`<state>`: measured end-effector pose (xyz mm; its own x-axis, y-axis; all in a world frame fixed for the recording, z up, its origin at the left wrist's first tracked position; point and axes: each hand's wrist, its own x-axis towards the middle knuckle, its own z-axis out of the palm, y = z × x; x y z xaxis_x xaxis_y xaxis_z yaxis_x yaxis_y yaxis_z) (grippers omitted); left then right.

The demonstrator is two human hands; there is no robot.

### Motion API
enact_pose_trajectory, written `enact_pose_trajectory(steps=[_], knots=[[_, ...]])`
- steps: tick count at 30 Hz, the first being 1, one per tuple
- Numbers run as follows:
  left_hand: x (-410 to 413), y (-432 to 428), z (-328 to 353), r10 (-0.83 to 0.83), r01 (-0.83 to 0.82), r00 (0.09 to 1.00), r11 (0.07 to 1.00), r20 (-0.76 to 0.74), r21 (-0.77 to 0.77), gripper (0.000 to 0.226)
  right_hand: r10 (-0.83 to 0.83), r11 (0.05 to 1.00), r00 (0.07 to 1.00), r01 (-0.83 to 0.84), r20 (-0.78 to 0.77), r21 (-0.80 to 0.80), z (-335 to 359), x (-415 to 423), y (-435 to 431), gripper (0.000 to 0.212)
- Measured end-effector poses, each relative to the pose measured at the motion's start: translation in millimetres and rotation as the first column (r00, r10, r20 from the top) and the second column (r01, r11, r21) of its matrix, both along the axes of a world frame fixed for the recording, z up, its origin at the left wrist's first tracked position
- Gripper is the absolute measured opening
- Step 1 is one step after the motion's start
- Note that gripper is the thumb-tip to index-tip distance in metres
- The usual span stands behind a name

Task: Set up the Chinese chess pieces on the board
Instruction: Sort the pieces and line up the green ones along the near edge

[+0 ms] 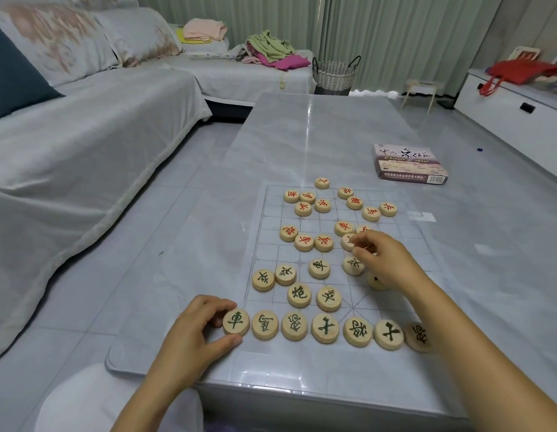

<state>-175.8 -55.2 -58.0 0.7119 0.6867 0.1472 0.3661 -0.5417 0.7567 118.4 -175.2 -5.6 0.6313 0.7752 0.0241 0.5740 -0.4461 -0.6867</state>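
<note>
A clear plastic chess board (271, 213) lies on the grey table. Several round wooden pieces with green characters form a row (325, 328) along its near edge. More green pieces (299, 295) lie loose just behind that row. Red-lettered pieces (323, 205) are scattered over the far half. My left hand (196, 335) pinches the leftmost green piece (236, 321) of the row between thumb and fingers. My right hand (386, 263) reaches over mid-board with its fingertips closed on a wooden piece (348, 242), whose face is mostly hidden.
The chess set's box (409, 165) lies on the table beyond the board at the right. A grey-covered sofa (83, 145) runs along the left. A white cabinet (514, 113) stands at the right. A woven basket (334, 74) stands past the table's far end.
</note>
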Motion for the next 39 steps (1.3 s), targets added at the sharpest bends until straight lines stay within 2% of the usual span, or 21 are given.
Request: enact_pose_trajectory(steps=[5, 8, 11, 14, 16, 20, 22, 25, 26, 28, 30, 32, 35, 37, 39], knots=[[0, -1, -1, 0.001, -0.001, 1.000, 1.000, -0.010, 0.027, 0.045, -0.026, 0.999, 1.000, 0.027, -0.013, 0.026, 3, 7, -5, 0.020], [1, -2, -2, 0.002, -0.002, 1.000, 0.999, -0.013, 0.037, 0.044, 0.033, 0.999, 0.998, -0.033, 0.054, -0.006, 6, 5, 1, 0.026], [1, -2, -2, 0.001, -0.001, 1.000, 0.999, -0.007, 0.034, 0.044, 0.246, 0.955, 0.952, -0.204, 0.185, -0.217, 2, -10, 16, 0.041], [0, 0, -2, -0.008, 0.008, 1.000, 1.000, -0.008, 0.023, 0.042, 0.382, 0.882, 0.848, -0.215, 0.367, -0.420, -6, -29, 33, 0.044], [0, 0, -3, -0.010, 0.010, 1.000, 1.000, 0.007, 0.004, 0.039, 0.368, 0.894, 0.853, -0.216, 0.371, -0.391, -4, -31, 36, 0.041], [0, 1, -4, -0.008, 0.008, 1.000, 1.000, 0.015, 0.016, 0.037, 0.281, 0.957, 0.914, -0.243, 0.292, -0.160, 22, -9, 3, 0.034], [0, 1, -5, -0.008, 0.008, 1.000, 0.999, 0.010, 0.038, 0.041, 0.220, 0.975, 0.916, -0.209, 0.335, -0.068, 34, 12, -31, 0.032], [0, 2, -5, -0.007, 0.007, 1.000, 0.998, -0.007, 0.057, 0.041, 0.161, 0.987, 0.900, -0.153, 0.406, -0.052, 42, 42, -95, 0.033], [1, 2, -5, -0.007, 0.008, 1.000, 0.998, -0.008, 0.059, 0.039, 0.173, 0.985, 0.891, -0.151, 0.421, -0.085, 41, 49, -113, 0.034], [0, 2, -5, -0.005, 0.005, 1.000, 0.999, -0.005, 0.050, 0.051, 0.265, 0.958, 0.866, -0.186, 0.424, -0.220, 29, 57, -139, 0.038], [0, 2, -4, -0.008, 0.009, 1.000, 0.998, -0.010, 0.054, 0.059, 0.368, 0.902, 0.856, -0.233, 0.363, -0.363, 10, 57, -154, 0.041], [1, 0, -3, -0.002, 0.002, 1.000, 0.999, -0.008, 0.049, 0.057, 0.417, 0.858, 0.872, -0.285, 0.257, -0.427, -5, 57, -163, 0.045], [3, -2, -1, 0.003, -0.002, 1.000, 0.998, -0.024, 0.056, 0.055, 0.358, 0.886, 0.917, -0.276, 0.173, -0.372, -15, 62, -174, 0.065], [5, -1, -1, 0.001, 0.001, 1.000, 0.997, -0.031, 0.078, 0.053, 0.243, 0.936, 0.952, -0.181, 0.184, -0.303, -17, 55, -176, 0.060], [5, -1, -1, 0.001, 0.001, 0.999, 0.997, -0.034, 0.071, 0.049, 0.061, 0.978, 0.971, -0.012, 0.230, -0.210, -22, 47, -172, 0.052]])
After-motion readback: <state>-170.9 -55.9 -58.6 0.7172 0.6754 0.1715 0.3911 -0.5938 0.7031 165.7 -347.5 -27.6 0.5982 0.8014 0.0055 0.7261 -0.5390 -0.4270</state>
